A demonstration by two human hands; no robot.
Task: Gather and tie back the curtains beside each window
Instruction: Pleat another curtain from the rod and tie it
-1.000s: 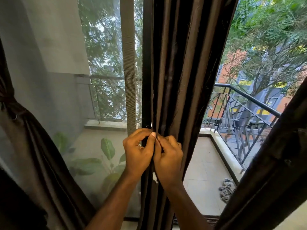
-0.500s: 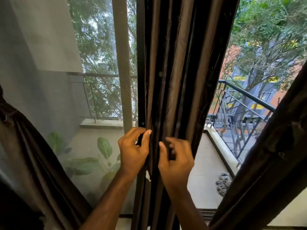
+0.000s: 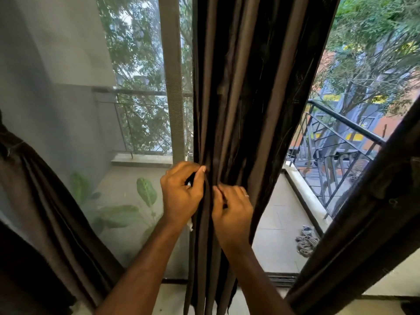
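From the head view, the middle curtain (image 3: 245, 110) hangs in a tight dark bundle down the centre of the frame, drawn together in front of the window frame post (image 3: 171, 76). At lower centre both hands work on it at the same height. The left hand (image 3: 180, 193) has its fingers curled, thumb pressed to the fabric's left edge, pinching something narrow and dark there, likely a tie strip, though it is too hidden to be sure. The right hand (image 3: 234, 205), just beside it and almost touching, also has curled fingers nipping folds of the curtain; a ring shows on one finger. Held close together like this, the hands seem placed to keep the pleats gathered while a fastening is made. At lower left another curtain (image 3: 45, 212) is swept aside and already cinched, and at the right edge a third curtain (image 3: 375, 212) slants across the frame. Beyond the glass lie a balcony railing (image 3: 345, 123) and a leafy plant (image 3: 146, 192).
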